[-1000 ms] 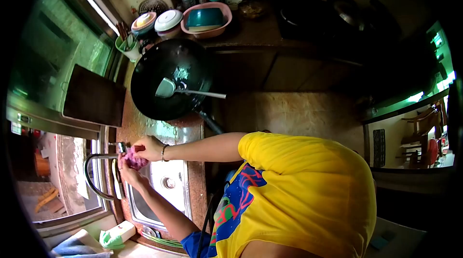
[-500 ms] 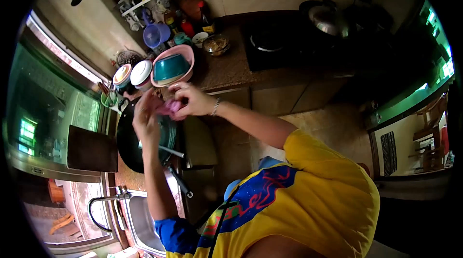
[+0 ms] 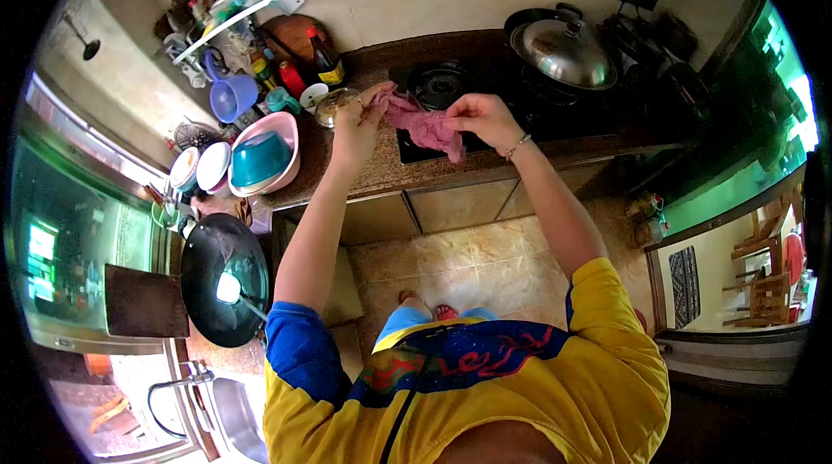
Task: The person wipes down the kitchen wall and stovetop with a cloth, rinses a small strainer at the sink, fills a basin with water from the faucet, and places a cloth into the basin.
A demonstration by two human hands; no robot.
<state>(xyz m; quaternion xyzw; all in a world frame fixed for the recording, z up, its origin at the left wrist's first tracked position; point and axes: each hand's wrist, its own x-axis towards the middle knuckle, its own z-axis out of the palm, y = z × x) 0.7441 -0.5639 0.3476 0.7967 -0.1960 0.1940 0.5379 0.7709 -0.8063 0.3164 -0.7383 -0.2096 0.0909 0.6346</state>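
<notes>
A crumpled pink cloth [image 3: 420, 124] is stretched between my two hands in front of the stove. My left hand [image 3: 357, 124] pinches its left end, near a glass bowl [image 3: 334, 105] on the counter. At the other end, the fingers of my right hand [image 3: 487, 121] are closed on the cloth, over the edge of the black stove. Part of the cloth hangs below the fingers. The black burner [image 3: 438, 84] lies just behind it.
A lidded wok [image 3: 568, 52] stands on the stove at the right. Left of me, a black wok [image 3: 212, 278] holds a spatula [image 3: 229, 289], beside the sink [image 3: 236, 416]. A teal basin [image 3: 262, 161] sits inside a pink basin [image 3: 293, 139]. Bottles [image 3: 325, 61] line the wall.
Both hands have moved right with the pink cloth, from above the black wok to the stove front. The bunched cloth is now spread between them. My view has turned toward the stove.
</notes>
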